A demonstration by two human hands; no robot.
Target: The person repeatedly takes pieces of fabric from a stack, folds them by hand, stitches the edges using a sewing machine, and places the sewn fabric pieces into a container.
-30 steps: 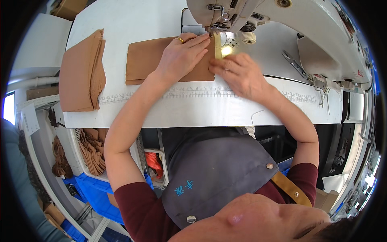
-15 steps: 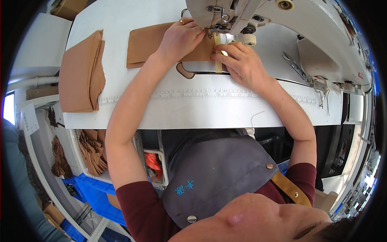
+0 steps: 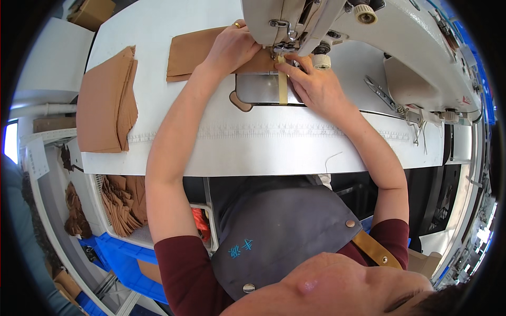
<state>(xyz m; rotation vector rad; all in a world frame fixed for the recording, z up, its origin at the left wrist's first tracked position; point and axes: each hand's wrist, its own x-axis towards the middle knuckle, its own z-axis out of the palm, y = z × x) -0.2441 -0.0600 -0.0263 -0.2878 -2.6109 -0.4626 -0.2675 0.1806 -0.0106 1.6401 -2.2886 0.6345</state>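
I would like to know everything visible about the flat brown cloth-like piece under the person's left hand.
The flat brown cloth-like piece looks matte and plain, with a fairly straight left edge. It lies over the white worktable, extending right toward the needle area of the white sewing machine. The person's bare left hand rests on it; the bare right hand has fingertips near its right end, beside a narrow pale-yellow strip. Hand and machine partly hide it.

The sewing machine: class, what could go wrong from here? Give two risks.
The right hand is close under the sewing machine's head, so a finger might get caught.

The yellowish strip extends past the brown fabric over the metal plate, so its near end could drift out of line.
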